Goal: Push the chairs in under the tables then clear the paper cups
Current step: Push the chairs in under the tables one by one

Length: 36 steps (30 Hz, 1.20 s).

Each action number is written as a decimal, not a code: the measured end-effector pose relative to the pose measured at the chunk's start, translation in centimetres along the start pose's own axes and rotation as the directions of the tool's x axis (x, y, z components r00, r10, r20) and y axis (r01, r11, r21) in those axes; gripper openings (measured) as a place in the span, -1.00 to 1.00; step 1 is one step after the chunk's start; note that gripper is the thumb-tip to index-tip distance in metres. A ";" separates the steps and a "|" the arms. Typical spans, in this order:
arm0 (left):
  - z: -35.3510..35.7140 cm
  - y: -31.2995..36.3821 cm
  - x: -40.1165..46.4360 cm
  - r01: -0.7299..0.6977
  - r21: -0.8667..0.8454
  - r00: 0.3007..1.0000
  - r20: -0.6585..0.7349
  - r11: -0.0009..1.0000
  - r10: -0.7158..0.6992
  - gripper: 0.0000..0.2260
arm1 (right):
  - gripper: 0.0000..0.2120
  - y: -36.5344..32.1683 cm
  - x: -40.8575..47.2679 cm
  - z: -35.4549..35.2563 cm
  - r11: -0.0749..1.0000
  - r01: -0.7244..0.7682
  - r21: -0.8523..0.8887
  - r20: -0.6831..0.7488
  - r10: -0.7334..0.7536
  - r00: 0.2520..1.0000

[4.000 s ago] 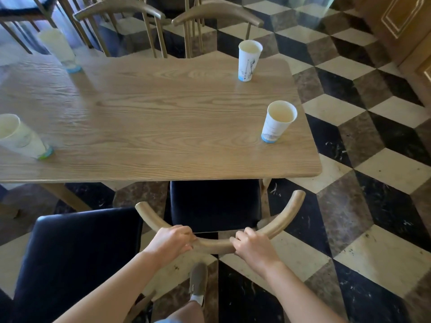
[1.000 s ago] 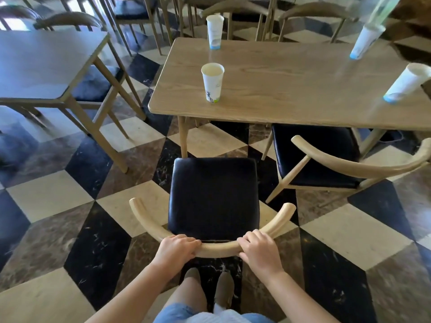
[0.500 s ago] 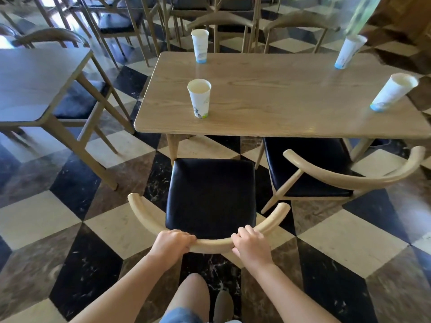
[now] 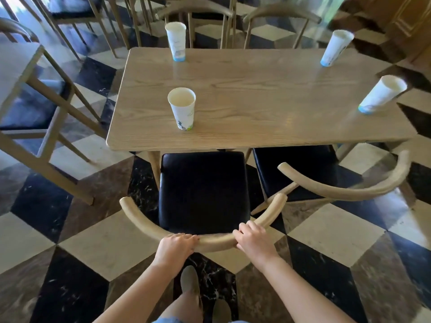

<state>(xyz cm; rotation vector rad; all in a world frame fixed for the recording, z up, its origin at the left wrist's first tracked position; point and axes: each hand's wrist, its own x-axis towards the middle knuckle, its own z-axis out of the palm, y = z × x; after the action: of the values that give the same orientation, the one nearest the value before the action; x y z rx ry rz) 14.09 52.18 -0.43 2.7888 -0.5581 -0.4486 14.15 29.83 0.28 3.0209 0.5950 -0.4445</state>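
A wooden chair with a black seat (image 4: 203,192) stands in front of me, its front edge just at the near edge of the wooden table (image 4: 256,96). My left hand (image 4: 175,249) and my right hand (image 4: 253,240) both grip its curved backrest (image 4: 214,242). A second chair (image 4: 303,173) to the right sits partly under the table. Several white paper cups stand on the tabletop: one near left (image 4: 182,108), one far left (image 4: 176,41), one far right (image 4: 335,47), one near right (image 4: 380,93).
Another table (image 4: 16,64) with a chair under it stands at the left. More wooden chairs (image 4: 198,17) line the far side of the table. The floor is checkered marble. My shoes (image 4: 190,284) are below the chair back.
The chair in my hands has moved forward toward the table, its seat front now meeting the table edge. My view has come closer to the table.
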 end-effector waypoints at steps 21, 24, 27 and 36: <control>-2.5 -2.9 8.5 0.091 0.029 0.996 0.012 0.995 -0.092 -0.65 | -0.73 3.9 9.1 -1.3 1.000 -0.016 0.020 -0.037 0.017 0.999; -3.1 -2.8 9.5 0.101 -0.003 0.995 -0.026 0.995 -0.101 -0.71 | -0.81 4.4 9.9 -1.4 0.999 -0.002 0.038 -0.035 0.004 0.999; -3.7 -2.9 10.4 0.108 0.022 0.994 0.011 0.994 -0.108 -0.77 | -0.83 5.2 10.8 -1.2 0.999 0.015 0.040 -0.043 -0.013 0.999; -3.4 -2.9 10.1 0.044 -0.010 0.997 -0.065 0.999 -0.045 -0.75 | -0.79 5.8 10.9 -1.2 0.997 0.054 0.052 -0.083 -0.050 0.995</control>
<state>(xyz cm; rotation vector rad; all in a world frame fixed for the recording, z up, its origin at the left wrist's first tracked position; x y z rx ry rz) 25.10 51.31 -0.66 2.8013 -0.4796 -0.3664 26.30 28.58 -1.76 3.0945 0.6789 -0.3454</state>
